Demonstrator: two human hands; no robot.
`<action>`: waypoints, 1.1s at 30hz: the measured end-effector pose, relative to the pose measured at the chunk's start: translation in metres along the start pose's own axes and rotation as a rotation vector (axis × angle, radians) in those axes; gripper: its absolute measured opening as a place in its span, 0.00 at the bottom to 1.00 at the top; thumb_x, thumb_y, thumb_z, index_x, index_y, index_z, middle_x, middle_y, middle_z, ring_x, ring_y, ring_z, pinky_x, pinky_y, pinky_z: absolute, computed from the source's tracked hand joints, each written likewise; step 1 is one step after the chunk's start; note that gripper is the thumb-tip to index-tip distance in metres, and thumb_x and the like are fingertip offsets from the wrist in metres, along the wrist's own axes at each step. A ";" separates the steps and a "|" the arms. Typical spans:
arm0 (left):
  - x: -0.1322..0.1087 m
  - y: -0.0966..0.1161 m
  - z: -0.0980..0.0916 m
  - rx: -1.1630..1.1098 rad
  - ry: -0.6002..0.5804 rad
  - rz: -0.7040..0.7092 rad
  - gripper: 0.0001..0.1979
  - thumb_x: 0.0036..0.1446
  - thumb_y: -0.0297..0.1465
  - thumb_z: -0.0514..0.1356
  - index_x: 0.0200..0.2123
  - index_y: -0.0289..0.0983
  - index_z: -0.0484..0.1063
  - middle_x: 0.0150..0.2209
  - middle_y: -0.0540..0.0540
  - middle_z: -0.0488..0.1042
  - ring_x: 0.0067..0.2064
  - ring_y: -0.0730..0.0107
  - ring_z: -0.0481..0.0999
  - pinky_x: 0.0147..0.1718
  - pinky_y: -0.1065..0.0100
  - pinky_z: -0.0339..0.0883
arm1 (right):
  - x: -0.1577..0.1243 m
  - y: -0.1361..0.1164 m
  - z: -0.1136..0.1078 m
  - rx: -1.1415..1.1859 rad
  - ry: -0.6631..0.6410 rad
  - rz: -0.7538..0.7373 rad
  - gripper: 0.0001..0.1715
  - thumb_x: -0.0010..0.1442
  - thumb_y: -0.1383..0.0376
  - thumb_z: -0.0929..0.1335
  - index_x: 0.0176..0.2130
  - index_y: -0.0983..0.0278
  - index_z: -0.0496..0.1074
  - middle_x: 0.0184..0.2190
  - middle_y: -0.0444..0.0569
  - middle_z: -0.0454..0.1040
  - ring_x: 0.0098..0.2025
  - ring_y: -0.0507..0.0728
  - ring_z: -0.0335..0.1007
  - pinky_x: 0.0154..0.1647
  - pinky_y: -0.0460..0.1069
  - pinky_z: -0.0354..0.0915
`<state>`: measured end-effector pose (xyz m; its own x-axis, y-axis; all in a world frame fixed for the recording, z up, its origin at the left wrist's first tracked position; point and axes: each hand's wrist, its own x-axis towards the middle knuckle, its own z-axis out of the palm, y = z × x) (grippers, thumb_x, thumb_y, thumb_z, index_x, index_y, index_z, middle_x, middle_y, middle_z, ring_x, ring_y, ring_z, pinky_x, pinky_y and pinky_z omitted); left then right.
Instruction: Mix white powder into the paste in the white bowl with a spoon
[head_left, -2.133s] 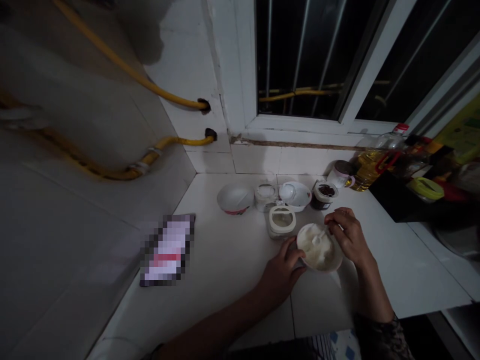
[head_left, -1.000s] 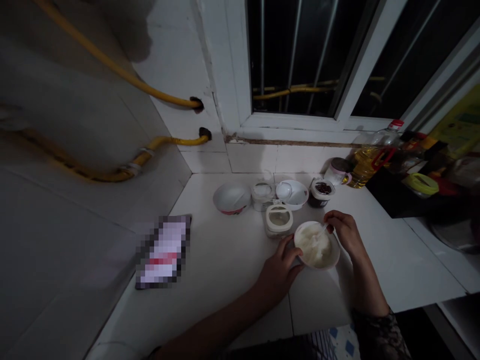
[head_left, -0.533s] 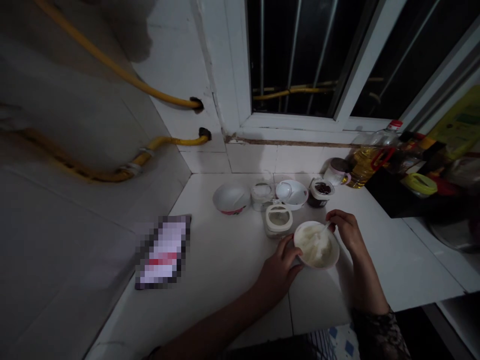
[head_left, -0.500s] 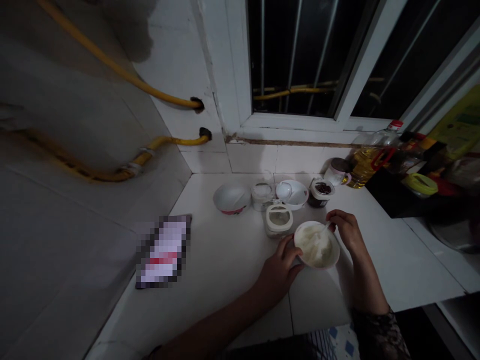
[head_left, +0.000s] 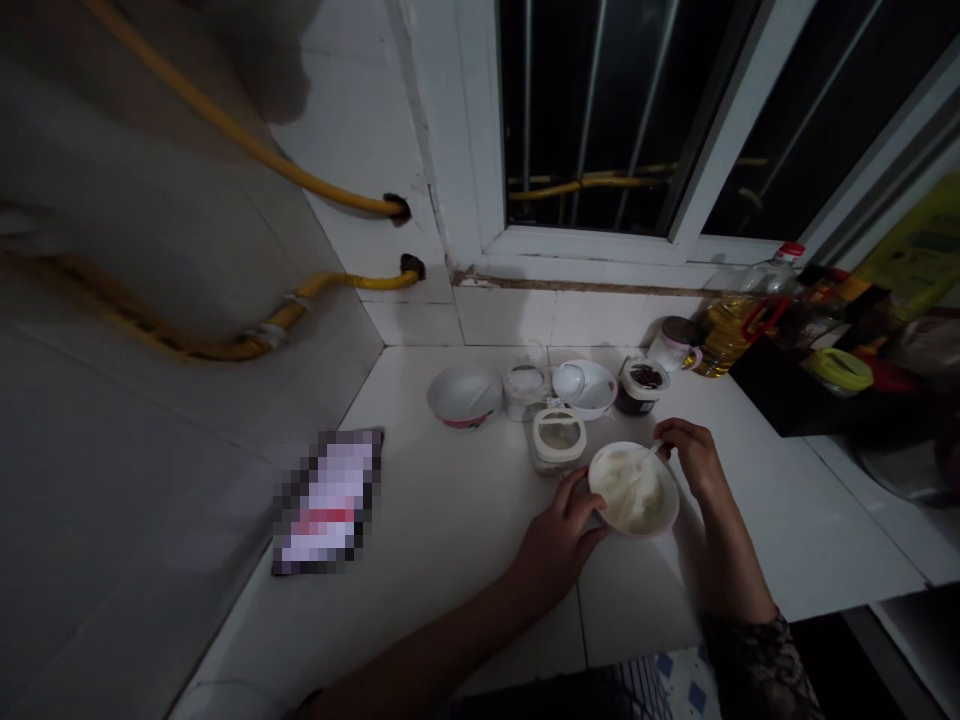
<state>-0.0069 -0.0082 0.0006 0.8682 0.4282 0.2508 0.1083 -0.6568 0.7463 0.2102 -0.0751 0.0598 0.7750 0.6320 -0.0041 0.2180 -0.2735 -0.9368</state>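
At the left of the white counter (head_left: pixel 442 530) lies a flat packet (head_left: pixel 328 500), well apart from the rest. Toward the far wall stand an empty bowl (head_left: pixel 465 394), a small jar (head_left: pixel 525 386) and a lidded tub (head_left: pixel 559 438). The left hand (head_left: pixel 559 540) clasps the near-left rim of the bowl of white paste (head_left: pixel 630 495), which sits near the counter's front edge. The right hand (head_left: pixel 694 462) pinches the handle of a white spoon (head_left: pixel 646 459) dipped in the paste. Far right stand a dark jar (head_left: pixel 642 385) and an oil bottle (head_left: pixel 731 322).
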 end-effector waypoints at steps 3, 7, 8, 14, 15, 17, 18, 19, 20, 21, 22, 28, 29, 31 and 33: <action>-0.001 0.000 0.000 0.002 -0.002 0.012 0.13 0.57 0.23 0.57 0.45 0.40 0.64 0.60 0.39 0.55 0.56 0.56 0.68 0.48 0.57 0.69 | 0.001 0.001 0.001 -0.010 0.011 0.009 0.08 0.38 0.63 0.62 0.19 0.63 0.68 0.11 0.41 0.62 0.19 0.53 0.57 0.24 0.48 0.53; -0.001 -0.001 0.001 0.004 0.017 0.024 0.13 0.57 0.23 0.57 0.45 0.41 0.63 0.60 0.40 0.55 0.57 0.57 0.66 0.49 0.58 0.69 | 0.000 -0.001 0.001 0.016 0.007 -0.008 0.08 0.38 0.63 0.62 0.19 0.63 0.69 0.11 0.42 0.63 0.19 0.53 0.58 0.25 0.48 0.54; -0.001 -0.001 0.001 0.003 0.021 0.023 0.13 0.57 0.23 0.57 0.45 0.41 0.63 0.60 0.40 0.55 0.57 0.57 0.66 0.49 0.58 0.69 | 0.000 -0.002 0.001 0.033 -0.001 -0.011 0.08 0.38 0.63 0.62 0.19 0.63 0.69 0.11 0.42 0.63 0.19 0.53 0.58 0.25 0.48 0.54; 0.000 0.000 0.001 0.012 0.002 0.000 0.13 0.57 0.24 0.58 0.45 0.41 0.64 0.60 0.41 0.56 0.53 0.59 0.71 0.47 0.58 0.71 | 0.000 -0.003 0.002 0.054 -0.015 -0.018 0.08 0.38 0.63 0.63 0.20 0.63 0.69 0.11 0.41 0.62 0.19 0.52 0.58 0.25 0.48 0.54; 0.000 0.000 0.001 0.015 0.005 0.000 0.13 0.57 0.24 0.58 0.45 0.41 0.64 0.60 0.41 0.56 0.53 0.59 0.70 0.46 0.58 0.71 | 0.000 -0.002 0.002 0.053 -0.006 -0.016 0.08 0.38 0.63 0.63 0.20 0.63 0.69 0.11 0.41 0.62 0.18 0.52 0.58 0.25 0.48 0.54; 0.000 0.001 0.000 0.011 0.011 0.005 0.13 0.57 0.24 0.58 0.45 0.41 0.64 0.60 0.40 0.56 0.55 0.57 0.69 0.47 0.57 0.70 | 0.000 -0.002 0.002 0.073 -0.008 -0.011 0.07 0.38 0.63 0.63 0.20 0.63 0.69 0.11 0.41 0.62 0.18 0.52 0.58 0.25 0.48 0.54; 0.000 0.001 0.000 0.007 0.014 0.007 0.13 0.57 0.24 0.58 0.45 0.41 0.64 0.60 0.40 0.56 0.56 0.57 0.68 0.47 0.57 0.70 | 0.000 -0.002 0.002 0.097 -0.018 -0.007 0.07 0.39 0.63 0.63 0.20 0.63 0.70 0.11 0.41 0.63 0.18 0.52 0.58 0.25 0.48 0.55; 0.000 0.001 0.000 0.003 0.017 0.008 0.13 0.57 0.24 0.57 0.45 0.41 0.64 0.60 0.40 0.56 0.56 0.56 0.68 0.47 0.57 0.70 | 0.000 -0.002 0.002 0.126 -0.030 -0.003 0.07 0.39 0.64 0.64 0.20 0.64 0.70 0.12 0.41 0.63 0.19 0.52 0.58 0.25 0.48 0.55; 0.000 0.001 -0.001 0.000 0.017 0.007 0.13 0.57 0.24 0.58 0.45 0.41 0.64 0.60 0.40 0.56 0.55 0.57 0.69 0.48 0.57 0.70 | -0.001 -0.003 0.002 0.156 -0.042 0.003 0.06 0.39 0.64 0.64 0.20 0.64 0.70 0.12 0.41 0.64 0.19 0.52 0.58 0.25 0.48 0.55; 0.000 0.002 -0.001 -0.001 0.015 0.006 0.13 0.57 0.23 0.58 0.45 0.41 0.64 0.60 0.40 0.56 0.55 0.57 0.69 0.48 0.57 0.70 | -0.002 -0.004 0.002 0.184 -0.056 0.010 0.06 0.39 0.64 0.65 0.20 0.64 0.70 0.12 0.41 0.64 0.19 0.52 0.58 0.26 0.48 0.55; 0.000 0.002 -0.001 0.001 0.013 0.003 0.13 0.57 0.23 0.58 0.45 0.41 0.64 0.60 0.40 0.56 0.55 0.57 0.69 0.48 0.57 0.70 | -0.002 -0.005 0.002 0.208 -0.066 0.019 0.06 0.39 0.64 0.65 0.21 0.64 0.70 0.12 0.41 0.64 0.19 0.52 0.59 0.26 0.48 0.55; 0.000 0.002 -0.002 0.017 -0.006 -0.011 0.13 0.56 0.23 0.59 0.44 0.40 0.64 0.60 0.39 0.56 0.55 0.56 0.69 0.48 0.57 0.70 | -0.005 -0.010 0.006 0.308 -0.067 0.024 0.06 0.41 0.63 0.66 0.23 0.63 0.70 0.13 0.42 0.65 0.20 0.53 0.60 0.27 0.49 0.56; 0.000 0.002 -0.001 0.017 -0.004 -0.008 0.14 0.56 0.22 0.59 0.44 0.40 0.64 0.60 0.39 0.56 0.55 0.56 0.68 0.48 0.57 0.70 | -0.005 -0.012 0.007 0.324 -0.062 0.019 0.06 0.41 0.63 0.66 0.23 0.63 0.69 0.13 0.42 0.65 0.20 0.53 0.60 0.28 0.49 0.56; 0.001 0.001 -0.001 0.016 0.005 0.003 0.14 0.56 0.22 0.59 0.44 0.41 0.64 0.60 0.40 0.55 0.57 0.56 0.67 0.49 0.57 0.69 | -0.005 -0.016 0.012 0.340 -0.044 -0.012 0.06 0.42 0.63 0.66 0.25 0.63 0.69 0.14 0.42 0.66 0.21 0.53 0.61 0.30 0.49 0.57; 0.001 0.001 -0.001 0.011 0.013 0.014 0.14 0.56 0.22 0.59 0.44 0.41 0.64 0.59 0.40 0.56 0.58 0.56 0.65 0.50 0.57 0.69 | -0.007 -0.021 0.018 0.311 -0.024 -0.082 0.07 0.45 0.62 0.66 0.27 0.63 0.69 0.16 0.42 0.67 0.23 0.54 0.62 0.32 0.50 0.58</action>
<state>-0.0061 -0.0078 0.0019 0.8633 0.4267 0.2695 0.1013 -0.6695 0.7358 0.1895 -0.0607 0.0730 0.7473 0.6607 0.0713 0.0849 0.0115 -0.9963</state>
